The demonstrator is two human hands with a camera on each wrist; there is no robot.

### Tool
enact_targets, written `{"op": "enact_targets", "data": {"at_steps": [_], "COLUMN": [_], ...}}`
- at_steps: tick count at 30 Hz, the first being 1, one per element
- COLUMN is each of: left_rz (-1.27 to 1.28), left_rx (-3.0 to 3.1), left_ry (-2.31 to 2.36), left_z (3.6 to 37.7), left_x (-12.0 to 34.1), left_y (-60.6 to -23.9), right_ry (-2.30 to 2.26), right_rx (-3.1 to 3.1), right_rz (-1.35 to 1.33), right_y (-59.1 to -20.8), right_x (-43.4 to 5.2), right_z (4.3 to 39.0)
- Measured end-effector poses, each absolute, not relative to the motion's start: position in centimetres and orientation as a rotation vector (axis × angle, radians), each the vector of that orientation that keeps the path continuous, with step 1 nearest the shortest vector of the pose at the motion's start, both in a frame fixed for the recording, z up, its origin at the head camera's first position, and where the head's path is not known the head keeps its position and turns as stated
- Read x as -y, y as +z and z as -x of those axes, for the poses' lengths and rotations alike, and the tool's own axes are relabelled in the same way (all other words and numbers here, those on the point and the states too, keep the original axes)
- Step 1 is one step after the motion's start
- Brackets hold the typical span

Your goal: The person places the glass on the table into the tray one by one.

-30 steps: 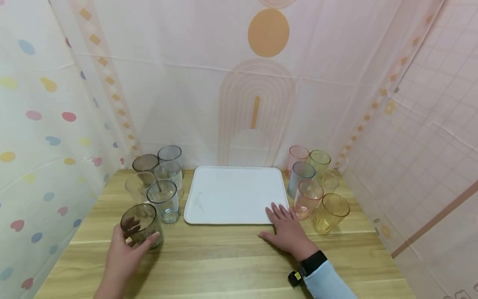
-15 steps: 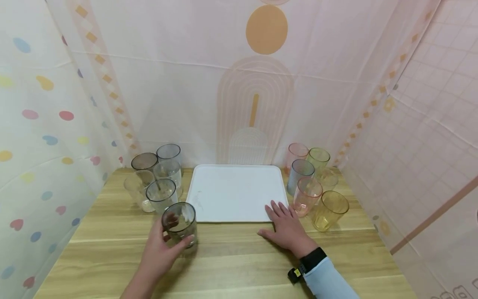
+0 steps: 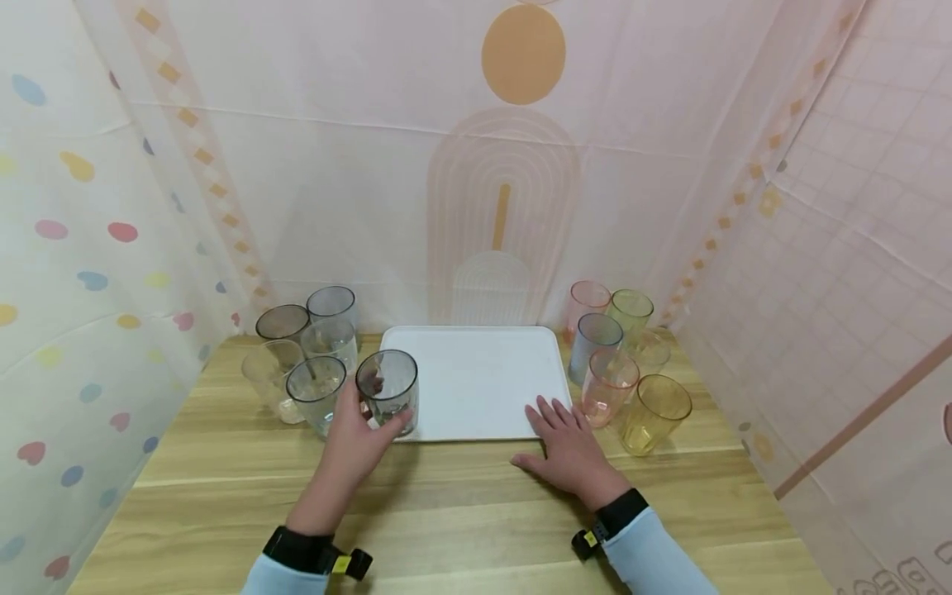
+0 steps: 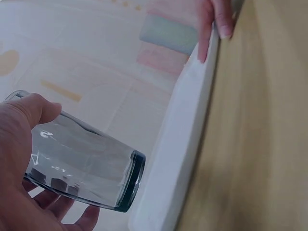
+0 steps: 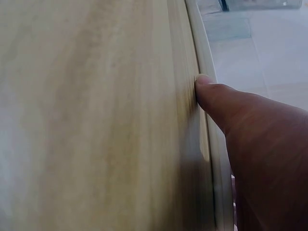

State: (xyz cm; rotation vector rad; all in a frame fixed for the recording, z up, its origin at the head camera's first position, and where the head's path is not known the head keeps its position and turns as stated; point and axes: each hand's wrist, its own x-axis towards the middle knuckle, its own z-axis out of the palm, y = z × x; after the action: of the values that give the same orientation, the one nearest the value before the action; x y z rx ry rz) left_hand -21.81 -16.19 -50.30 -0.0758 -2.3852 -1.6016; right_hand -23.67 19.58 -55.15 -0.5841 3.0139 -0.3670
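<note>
The left hand [image 3: 355, 442] grasps a grey-tinted glass [image 3: 388, 395], the thumb on one side; this glass is left of the frame's centre and overlaps, in the head view, the left part of the white tray [image 3: 487, 380]. The right hand [image 3: 568, 454] grips nothing; its fingers lie spread at the tray's lower right corner. A yellow glass [image 3: 654, 413] stands near, at right of the frame.

Tray [image 3: 479, 384] on table [image 3: 461, 512], left glasses [image 3: 316, 380] and right glasses [image 3: 613, 380] either side, cloth [image 3: 349, 190] behind.
</note>
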Motion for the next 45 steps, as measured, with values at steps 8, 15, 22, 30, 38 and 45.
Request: {"op": "enact_targets", "data": {"at_steps": [8,15,22,30,38,45], "left_rz": [0.021,-0.06,-0.102,-0.175,-0.257,-0.283], "left_rx": [2.445,2.39,2.305,2.311,2.292,2.301], "left_ry": [-1.535,-1.508,-1.523,-1.491,-1.54,-1.527], "left_z": [26.4,30.9,35.2,38.5,39.6,40.5], "left_x": [14.4,13.7,13.8,14.3,15.5,15.7], "left_y": [-49.7,-50.4,-50.6,-50.2,-49.8,-50.3], "right_ry": [-0.361,-0.385,-0.41,-0.425,-0.401,-0.386], "right_rx": [-3.016,-3.024,-3.03,-3.037,-3.022,-3.027], "right_rz": [0.583,0.576,0.598,0.614,0.618,0.619], "right_y": [-55.4,-55.7,-56.0,-56.1,-55.6,-55.9], "right_x": [-19.9,-20.0,-20.3,-20.3,-20.0,-20.0], "right_z": [23.9,23.8,24.0,24.0,24.0,24.3]}}
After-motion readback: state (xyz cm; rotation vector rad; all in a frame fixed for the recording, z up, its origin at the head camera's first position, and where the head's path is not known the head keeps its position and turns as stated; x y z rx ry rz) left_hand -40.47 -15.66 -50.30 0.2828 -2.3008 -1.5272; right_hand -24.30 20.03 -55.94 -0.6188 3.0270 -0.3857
